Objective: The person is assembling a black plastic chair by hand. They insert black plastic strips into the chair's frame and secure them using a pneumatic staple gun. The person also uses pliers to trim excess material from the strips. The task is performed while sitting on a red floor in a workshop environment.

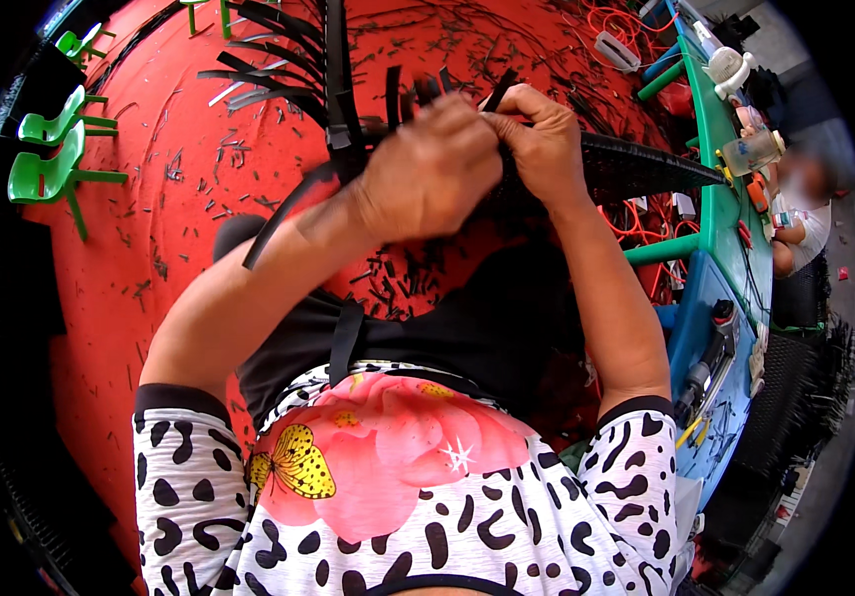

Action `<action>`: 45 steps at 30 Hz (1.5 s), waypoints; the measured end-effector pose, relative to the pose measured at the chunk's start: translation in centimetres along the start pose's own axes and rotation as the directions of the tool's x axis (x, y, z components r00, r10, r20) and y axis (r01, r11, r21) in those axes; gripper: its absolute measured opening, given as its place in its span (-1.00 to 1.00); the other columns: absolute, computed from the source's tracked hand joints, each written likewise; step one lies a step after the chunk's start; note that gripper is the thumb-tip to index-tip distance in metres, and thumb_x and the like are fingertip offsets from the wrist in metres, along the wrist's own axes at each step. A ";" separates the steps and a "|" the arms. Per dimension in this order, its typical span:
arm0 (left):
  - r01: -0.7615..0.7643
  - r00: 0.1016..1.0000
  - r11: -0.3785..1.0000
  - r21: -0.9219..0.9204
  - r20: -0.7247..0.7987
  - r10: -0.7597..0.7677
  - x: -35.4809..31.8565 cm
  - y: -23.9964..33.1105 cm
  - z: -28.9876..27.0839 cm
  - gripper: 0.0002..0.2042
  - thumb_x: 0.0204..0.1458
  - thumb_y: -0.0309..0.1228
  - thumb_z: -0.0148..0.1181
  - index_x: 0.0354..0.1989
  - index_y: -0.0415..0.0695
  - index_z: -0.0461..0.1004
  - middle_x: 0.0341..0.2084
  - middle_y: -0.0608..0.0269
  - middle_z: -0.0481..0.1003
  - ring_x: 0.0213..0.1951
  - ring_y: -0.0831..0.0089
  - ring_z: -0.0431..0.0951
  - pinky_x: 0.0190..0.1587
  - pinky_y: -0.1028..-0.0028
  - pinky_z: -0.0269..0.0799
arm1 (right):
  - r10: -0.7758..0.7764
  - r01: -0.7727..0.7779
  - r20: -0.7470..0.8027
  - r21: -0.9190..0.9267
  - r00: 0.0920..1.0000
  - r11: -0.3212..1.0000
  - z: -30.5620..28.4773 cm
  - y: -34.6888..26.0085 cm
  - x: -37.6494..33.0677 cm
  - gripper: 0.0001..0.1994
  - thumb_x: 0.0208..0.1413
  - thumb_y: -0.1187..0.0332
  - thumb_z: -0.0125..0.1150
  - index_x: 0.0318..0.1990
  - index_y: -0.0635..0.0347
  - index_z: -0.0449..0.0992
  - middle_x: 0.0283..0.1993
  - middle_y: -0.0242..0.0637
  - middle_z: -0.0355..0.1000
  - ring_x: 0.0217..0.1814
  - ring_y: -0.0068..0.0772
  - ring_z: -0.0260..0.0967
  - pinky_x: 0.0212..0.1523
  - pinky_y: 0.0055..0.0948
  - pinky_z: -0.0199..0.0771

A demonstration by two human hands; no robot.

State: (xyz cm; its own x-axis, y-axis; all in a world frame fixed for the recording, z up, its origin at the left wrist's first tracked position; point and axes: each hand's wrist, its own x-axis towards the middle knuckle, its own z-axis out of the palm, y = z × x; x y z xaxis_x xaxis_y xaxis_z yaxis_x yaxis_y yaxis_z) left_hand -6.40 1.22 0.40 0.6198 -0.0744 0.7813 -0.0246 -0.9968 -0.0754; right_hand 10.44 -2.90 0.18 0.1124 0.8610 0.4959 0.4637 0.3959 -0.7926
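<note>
Patterned shirt (408, 497) nearest. At 12 o'clock, black woven strips (328, 79) are pinched by left hand (427, 174) and right hand (542, 134), both closed. Judged light, springy, slippery; best gripped near the weave.

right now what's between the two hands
Nothing separates them: left hand and right hand meet, gripping black strips of the woven piece, head view.

left hand (427, 174) hides weave | co-worker (805, 199) blurred, cut off
</note>
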 end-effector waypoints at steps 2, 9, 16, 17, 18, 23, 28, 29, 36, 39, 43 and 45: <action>0.152 0.987 0.985 0.079 -0.068 -0.147 0.2 -1.0 0.3 -0.83 -0.31 -0.58 0.14 -0.45 -0.23 0.38 -0.39 0.11 0.39 -0.25 0.10 0.44 -0.09 0.25 0.40 | 0.059 -0.059 -0.004 0.030 0.998 0.998 -0.3 0.1 -0.1 -0.87 -0.11 0.50 0.30 -0.50 0.32 0.45 -0.53 -0.36 0.35 -0.46 -0.61 0.25 -0.42 -0.56 0.26; 0.459 0.832 0.869 0.187 0.253 -0.494 -0.7 -1.9 0.1 -0.88 0.00 -0.41 0.07 -0.33 -0.18 0.45 -0.58 0.10 0.49 -0.43 0.13 0.54 -0.40 0.21 0.40 | -0.144 0.117 -0.155 -0.171 0.977 0.978 1.3 -1.3 -1.1 -0.91 -0.11 0.55 0.28 -0.45 0.29 0.46 -0.48 -0.31 0.40 -0.48 -0.52 0.34 -0.42 -0.51 0.35; 0.535 0.739 0.844 -0.042 0.508 -0.443 -0.7 -3.0 -1.4 -0.85 -0.02 -0.38 0.11 -0.42 -0.23 0.46 -0.62 -0.04 0.47 -0.45 0.00 0.50 -0.38 0.15 0.39 | -0.023 0.045 -0.196 0.106 0.980 0.993 3.1 -2.5 -2.8 -0.85 0.11 0.47 0.19 -0.48 0.26 0.40 -0.57 -0.41 0.41 -0.58 -0.71 0.19 -0.54 -0.64 0.24; 0.537 0.743 0.843 -0.018 0.484 -0.463 -0.9 -2.7 -1.5 -0.84 -0.03 -0.37 0.12 -0.43 -0.22 0.46 -0.61 -0.03 0.47 -0.44 0.01 0.50 -0.38 0.16 0.39 | 0.027 -0.001 -0.175 0.145 0.984 0.989 3.1 -3.1 -3.1 -0.84 0.13 0.47 0.17 -0.49 0.26 0.39 -0.56 -0.42 0.42 -0.59 -0.72 0.18 -0.55 -0.66 0.22; 0.540 0.746 0.841 0.008 0.458 -0.483 -0.9 -2.2 -1.8 -0.84 -0.03 -0.36 0.12 -0.44 -0.22 0.46 -0.60 -0.02 0.47 -0.44 0.02 0.50 -0.38 0.16 0.39 | 0.077 -0.048 -0.151 0.184 0.986 0.982 3.1 -3.8 -3.3 -0.82 0.14 0.47 0.16 -0.49 0.25 0.38 -0.55 -0.43 0.43 -0.59 -0.73 0.16 -0.56 -0.67 0.19; 0.506 0.797 0.839 0.197 0.264 -0.543 -2.2 -0.5 -1.7 -0.82 -0.06 -0.31 0.16 -0.48 -0.17 0.43 -0.56 0.12 0.48 -0.42 0.14 0.53 -0.38 0.21 0.41 | 0.194 -0.131 -0.129 0.386 0.972 0.913 3.6 -4.8 -3.6 -0.78 0.17 0.47 0.10 -0.53 0.23 0.31 -0.56 -0.35 0.42 -0.59 -0.72 0.15 -0.56 -0.69 0.16; 0.518 0.806 0.837 0.177 0.225 -0.547 -2.8 0.0 -1.8 -0.84 -0.07 -0.32 0.16 -0.48 -0.16 0.42 -0.54 0.14 0.49 -0.40 0.16 0.53 -0.38 0.24 0.42 | 0.189 -0.138 -0.106 0.369 0.976 0.919 3.7 -6.1 -3.7 -0.79 0.16 0.50 0.10 -0.53 0.23 0.31 -0.58 -0.35 0.41 -0.59 -0.72 0.16 -0.56 -0.70 0.15; 0.523 0.803 0.836 0.167 0.232 -0.549 -2.8 0.0 -1.9 -0.84 -0.07 -0.32 0.16 -0.48 -0.16 0.42 -0.53 0.14 0.49 -0.40 0.16 0.53 -0.38 0.24 0.42 | 0.178 -0.136 -0.093 0.347 0.980 0.928 3.7 -6.6 -3.6 -0.79 0.16 0.50 0.10 -0.53 0.23 0.32 -0.58 -0.35 0.40 -0.59 -0.72 0.16 -0.56 -0.70 0.15; 0.496 0.808 0.845 0.202 0.248 -0.534 -3.4 0.2 -1.6 -0.82 -0.05 -0.30 0.16 -0.42 -0.16 0.42 -0.49 0.19 0.49 -0.37 0.19 0.54 -0.33 0.24 0.43 | 0.139 -0.136 -0.011 0.149 0.990 0.979 3.4 -8.8 -2.2 -0.78 0.10 0.50 0.12 -0.58 0.26 0.33 -0.62 -0.37 0.39 -0.62 -0.73 0.18 -0.61 -0.68 0.14; 0.485 0.802 0.848 0.213 0.277 -0.529 -3.2 0.4 -1.6 -0.81 -0.02 -0.29 0.15 -0.39 -0.17 0.43 -0.47 0.18 0.49 -0.34 0.19 0.54 -0.29 0.25 0.43 | 0.155 -0.155 0.004 -0.011 0.988 0.988 3.5 -8.8 -0.1 -0.79 0.11 0.47 0.11 -0.56 0.26 0.36 -0.63 -0.35 0.40 -0.63 -0.73 0.19 -0.58 -0.67 0.16; 0.485 0.797 0.846 0.220 0.287 -0.532 -3.5 0.0 -1.4 -0.80 -0.01 -0.29 0.15 -0.35 -0.17 0.44 -0.45 0.16 0.49 -0.30 0.20 0.53 -0.25 0.26 0.43 | 0.188 -0.184 0.035 -0.097 0.982 0.978 3.6 -6.6 2.8 -0.87 0.02 0.49 0.10 -0.54 0.30 0.40 -0.61 -0.35 0.38 -0.55 -0.59 0.28 -0.49 -0.53 0.29; 0.480 0.802 0.848 0.223 0.281 -0.528 -3.3 -0.2 -1.4 -0.80 -0.02 -0.29 0.16 -0.34 -0.17 0.44 -0.45 0.16 0.49 -0.29 0.20 0.53 -0.24 0.27 0.42 | 0.102 -0.097 0.024 -0.156 0.995 0.983 3.6 -5.4 3.7 -0.78 0.01 0.43 0.17 -0.59 0.32 0.33 -0.71 -0.33 0.28 -0.62 -0.54 0.25 -0.56 -0.40 0.26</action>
State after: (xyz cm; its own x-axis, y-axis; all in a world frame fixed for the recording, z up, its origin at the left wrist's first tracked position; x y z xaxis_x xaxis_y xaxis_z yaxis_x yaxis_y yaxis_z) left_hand -9.53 1.61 -1.28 0.7300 0.4740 0.4923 0.4516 -0.8753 0.1731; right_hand 5.17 -0.69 4.97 0.1381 0.9043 0.4040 0.5821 0.2560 -0.7718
